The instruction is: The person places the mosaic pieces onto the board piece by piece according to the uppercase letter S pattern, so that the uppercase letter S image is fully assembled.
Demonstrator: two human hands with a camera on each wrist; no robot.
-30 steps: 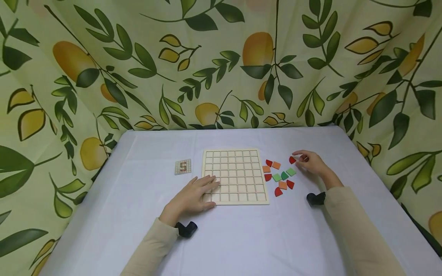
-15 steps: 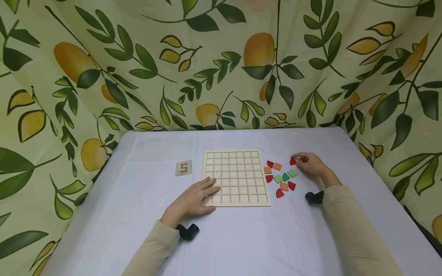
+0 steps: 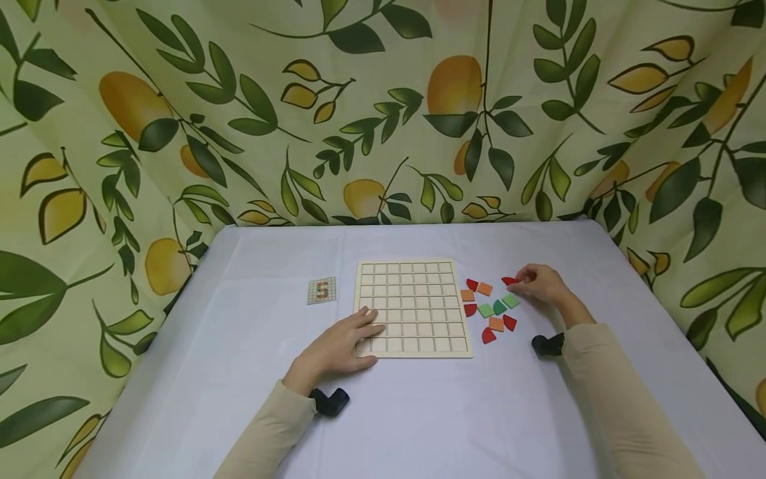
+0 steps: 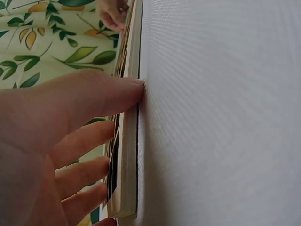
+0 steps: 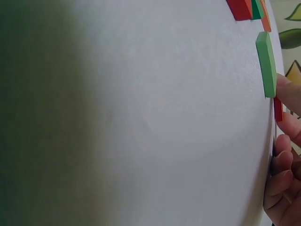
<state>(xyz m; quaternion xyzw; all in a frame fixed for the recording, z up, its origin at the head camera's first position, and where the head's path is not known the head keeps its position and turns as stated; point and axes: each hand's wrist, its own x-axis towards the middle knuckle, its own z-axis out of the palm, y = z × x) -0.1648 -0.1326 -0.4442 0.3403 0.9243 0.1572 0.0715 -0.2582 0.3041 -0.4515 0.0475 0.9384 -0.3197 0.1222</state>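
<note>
My left hand (image 3: 342, 344) rests on the lower left corner of a pale wooden grid board (image 3: 413, 307), its fingers spread over the squares. In the left wrist view the thumb (image 4: 110, 92) lies against the edge of the board (image 4: 126, 174). To the right of the board, my right hand (image 3: 541, 283) pinches a red quarter-round tile (image 3: 509, 281) between thumb and index finger. The right wrist view shows that red tile (image 5: 278, 110) between the two fingertips, partly behind a light green tile (image 5: 266, 66).
Several red, orange and green tiles (image 3: 496, 324) lie loose between the board and my right hand. A small pattern card (image 3: 322, 291) with an S-like figure lies left of the board. A leaf-print curtain (image 3: 383, 120) hangs behind the white table (image 3: 419, 419).
My right fingers have shifted to the right side of the red tile, which has turned and looks flatter. The left hand stays on the board. The head view has moved slightly.
</note>
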